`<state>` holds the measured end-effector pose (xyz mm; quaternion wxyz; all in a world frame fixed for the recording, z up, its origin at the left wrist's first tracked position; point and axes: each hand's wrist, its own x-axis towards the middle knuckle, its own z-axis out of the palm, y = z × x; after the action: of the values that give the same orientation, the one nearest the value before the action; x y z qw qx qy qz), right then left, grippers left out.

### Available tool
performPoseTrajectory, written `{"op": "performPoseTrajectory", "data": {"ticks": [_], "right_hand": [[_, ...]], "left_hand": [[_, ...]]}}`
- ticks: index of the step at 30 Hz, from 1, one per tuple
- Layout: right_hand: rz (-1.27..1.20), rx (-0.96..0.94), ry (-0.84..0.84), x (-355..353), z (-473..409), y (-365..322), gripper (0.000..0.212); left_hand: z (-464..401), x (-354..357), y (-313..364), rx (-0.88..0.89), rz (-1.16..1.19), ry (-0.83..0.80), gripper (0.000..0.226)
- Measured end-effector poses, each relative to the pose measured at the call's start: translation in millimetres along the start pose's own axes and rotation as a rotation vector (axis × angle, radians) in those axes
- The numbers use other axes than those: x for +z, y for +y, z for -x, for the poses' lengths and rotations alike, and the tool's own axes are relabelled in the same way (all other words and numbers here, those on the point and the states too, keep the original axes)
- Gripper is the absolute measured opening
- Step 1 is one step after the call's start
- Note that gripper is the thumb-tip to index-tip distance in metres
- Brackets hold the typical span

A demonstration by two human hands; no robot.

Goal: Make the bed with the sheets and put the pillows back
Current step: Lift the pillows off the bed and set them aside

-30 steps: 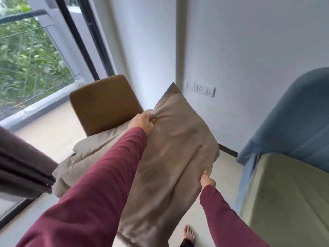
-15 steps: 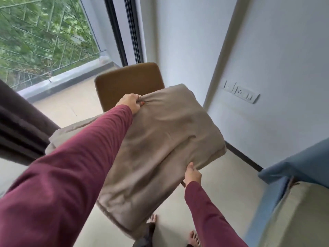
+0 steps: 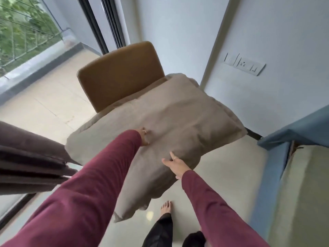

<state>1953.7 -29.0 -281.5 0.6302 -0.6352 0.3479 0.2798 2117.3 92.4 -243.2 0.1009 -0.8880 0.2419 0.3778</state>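
Observation:
A beige pillow (image 3: 178,118) lies flat across the seat of a brown chair (image 3: 121,73), and its near corner hangs over the seat's front edge. My left hand (image 3: 144,138) presses down on the middle of the pillow, its fingers partly sunk in the fabric. With fingers spread, my right hand (image 3: 175,165) rests against the pillow's near edge. The bed's bare greenish mattress (image 3: 302,193) is at the right, with a blue sheet (image 3: 302,127) bunched over its far end.
A dark folded curtain (image 3: 26,157) hangs at the left by the glass balcony door (image 3: 99,24). The white wall with a socket panel (image 3: 243,64) stands right behind the chair. My bare foot (image 3: 166,207) is on the pale floor between chair and bed.
The pillow went from being held up tilted in both hands to lying flat on the chair. My left hand left its top edge for its middle, and my right hand's fingers spread.

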Motion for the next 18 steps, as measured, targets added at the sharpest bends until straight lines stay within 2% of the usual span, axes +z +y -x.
{"op": "performPoseTrajectory", "data": {"ticks": [2,7,10,15,18], "right_hand": [[0.000,0.000,0.026,-1.2,-1.3,-1.8,0.072],[-0.007,0.000,0.084,-15.9,10.4,9.8,0.071],[-0.017,-0.011,0.153,-32.3,26.9,19.6,0.070],[0.000,-0.044,0.352,-83.8,63.3,48.7,0.066],[-0.093,-0.052,0.532,-125.4,95.5,79.0,0.061]], "left_hand": [[0.1,12.8,7.3,0.006,0.017,-0.039,0.070],[-2.1,16.9,20.2,-0.013,0.006,-0.010,0.072],[-0.3,9.0,47.3,0.009,-0.146,0.015,0.070],[10.5,-13.3,148.1,0.269,-0.268,0.129,0.068],[31.0,-17.6,218.9,0.419,-0.321,0.168,0.066]]}}
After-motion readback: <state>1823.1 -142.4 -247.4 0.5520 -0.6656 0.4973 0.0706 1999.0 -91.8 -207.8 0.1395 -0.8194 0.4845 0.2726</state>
